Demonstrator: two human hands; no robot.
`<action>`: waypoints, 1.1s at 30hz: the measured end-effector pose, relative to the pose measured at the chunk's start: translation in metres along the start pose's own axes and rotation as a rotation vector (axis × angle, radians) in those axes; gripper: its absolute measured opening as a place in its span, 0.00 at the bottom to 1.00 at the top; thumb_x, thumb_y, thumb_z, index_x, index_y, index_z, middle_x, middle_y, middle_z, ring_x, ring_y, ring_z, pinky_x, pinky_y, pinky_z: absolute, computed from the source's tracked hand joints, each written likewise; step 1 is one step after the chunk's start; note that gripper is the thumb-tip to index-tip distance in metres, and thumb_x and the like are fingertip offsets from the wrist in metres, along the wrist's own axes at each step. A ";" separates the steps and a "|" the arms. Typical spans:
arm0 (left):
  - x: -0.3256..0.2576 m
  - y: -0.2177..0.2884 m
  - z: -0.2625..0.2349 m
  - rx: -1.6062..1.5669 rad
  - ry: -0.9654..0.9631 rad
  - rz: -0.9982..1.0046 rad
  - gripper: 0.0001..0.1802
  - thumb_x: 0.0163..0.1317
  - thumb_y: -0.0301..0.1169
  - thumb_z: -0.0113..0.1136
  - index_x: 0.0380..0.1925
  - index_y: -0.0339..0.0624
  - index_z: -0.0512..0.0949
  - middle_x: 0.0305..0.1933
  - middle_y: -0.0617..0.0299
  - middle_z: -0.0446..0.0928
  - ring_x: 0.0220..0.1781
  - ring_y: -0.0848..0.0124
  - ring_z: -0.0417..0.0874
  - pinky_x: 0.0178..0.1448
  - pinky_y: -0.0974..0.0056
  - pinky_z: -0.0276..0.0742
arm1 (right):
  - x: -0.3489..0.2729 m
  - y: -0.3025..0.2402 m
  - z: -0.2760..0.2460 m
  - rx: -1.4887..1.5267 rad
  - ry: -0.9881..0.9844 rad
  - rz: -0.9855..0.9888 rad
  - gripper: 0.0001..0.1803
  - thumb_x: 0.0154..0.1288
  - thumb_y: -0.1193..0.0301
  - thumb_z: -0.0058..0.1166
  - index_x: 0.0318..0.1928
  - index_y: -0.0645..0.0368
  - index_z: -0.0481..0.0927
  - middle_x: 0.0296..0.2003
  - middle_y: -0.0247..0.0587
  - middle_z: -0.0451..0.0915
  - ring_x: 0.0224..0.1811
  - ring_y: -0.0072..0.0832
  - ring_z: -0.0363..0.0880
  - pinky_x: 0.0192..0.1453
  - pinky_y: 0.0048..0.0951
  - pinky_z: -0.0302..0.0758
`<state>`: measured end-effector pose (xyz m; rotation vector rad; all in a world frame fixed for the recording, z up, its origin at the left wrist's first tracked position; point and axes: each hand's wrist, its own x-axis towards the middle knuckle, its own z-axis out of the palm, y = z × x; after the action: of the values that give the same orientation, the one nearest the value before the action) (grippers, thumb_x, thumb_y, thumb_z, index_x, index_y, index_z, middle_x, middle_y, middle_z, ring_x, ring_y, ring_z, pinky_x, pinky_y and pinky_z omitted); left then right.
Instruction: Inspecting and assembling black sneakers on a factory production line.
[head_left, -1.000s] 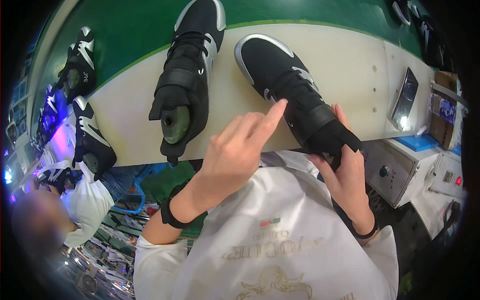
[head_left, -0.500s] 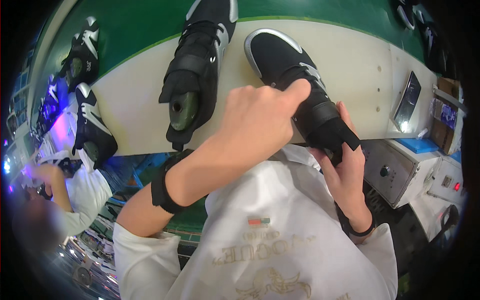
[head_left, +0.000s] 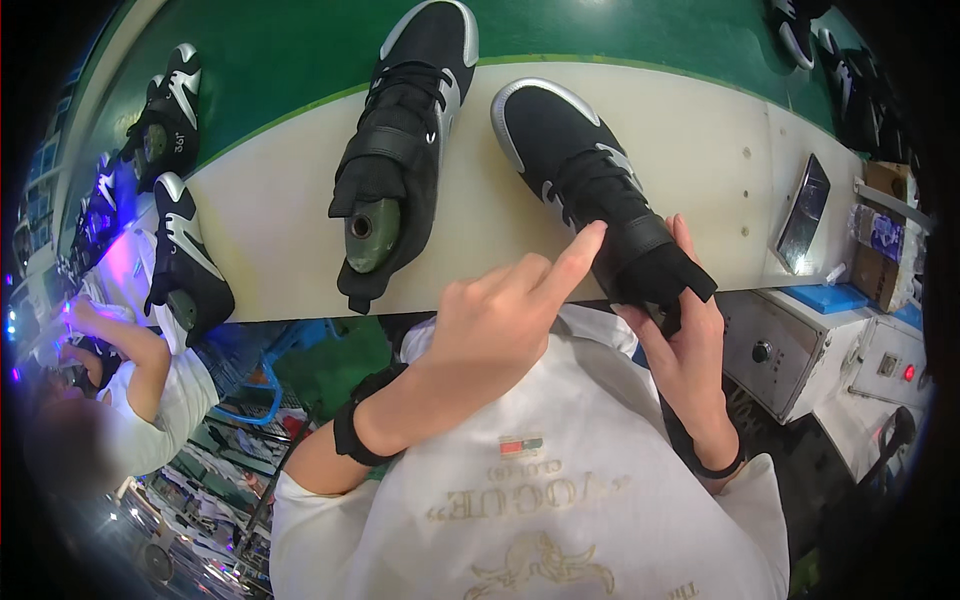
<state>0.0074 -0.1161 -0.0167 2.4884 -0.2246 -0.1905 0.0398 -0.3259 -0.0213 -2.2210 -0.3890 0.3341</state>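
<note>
My right hand point(head_left: 692, 340) grips the heel end of a black and silver sneaker point(head_left: 575, 155), with fingers along its outer side and thumb by the collar. The shoe lies on a cream bench point(head_left: 700, 150), toe pointing away from me. My left hand point(head_left: 510, 305) is at the shoe's inner side; its index finger is stretched out to the edge near the strap point(head_left: 640, 237), and the other fingers curl below, partly hidden. I see nothing in it. To the left lies a matching sneaker point(head_left: 400, 120) with a green shoe last point(head_left: 374, 235) in its opening.
A green surface point(head_left: 620, 35) runs behind the bench. More sneakers point(head_left: 180, 245) stand at the left and far right. A phone point(head_left: 805, 215) lies on the bench's right part, near a cardboard box point(head_left: 880, 270). A control box point(head_left: 790, 350) is below. Another person point(head_left: 150, 400) works at the left.
My left hand has drawn back from the top of the laces and strap to the shoe's inner side. The right hand keeps its hold on the heel. The view has shifted slightly.
</note>
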 end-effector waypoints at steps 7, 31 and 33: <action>0.017 -0.009 0.008 -0.153 0.096 -0.099 0.21 0.49 0.17 0.52 0.45 0.45 0.76 0.33 0.59 0.84 0.24 0.58 0.83 0.26 0.56 0.76 | 0.000 -0.008 0.004 -0.003 -0.030 -0.038 0.30 0.53 0.80 0.66 0.59 0.65 0.73 0.68 0.65 0.62 0.65 0.57 0.71 0.61 0.41 0.76; 0.100 -0.142 -0.101 0.150 0.549 -0.245 0.33 0.67 0.33 0.58 0.69 0.36 0.62 0.70 0.38 0.64 0.70 0.44 0.67 0.70 0.54 0.65 | 0.317 -0.041 0.056 0.012 -0.014 -0.100 0.40 0.66 0.50 0.57 0.61 0.77 0.65 0.55 0.72 0.71 0.52 0.60 0.77 0.57 0.48 0.74; 0.051 -0.134 -0.100 0.138 0.412 -0.224 0.32 0.66 0.28 0.57 0.70 0.39 0.62 0.73 0.39 0.60 0.72 0.44 0.65 0.70 0.53 0.65 | 0.337 0.008 0.014 -0.148 0.373 -0.278 0.33 0.65 0.57 0.60 0.57 0.75 0.69 0.51 0.69 0.74 0.52 0.58 0.76 0.58 0.47 0.72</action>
<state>0.0921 0.0369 -0.0219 2.6180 0.2199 0.2543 0.3450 -0.1910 -0.0714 -2.2716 -0.5219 -0.2623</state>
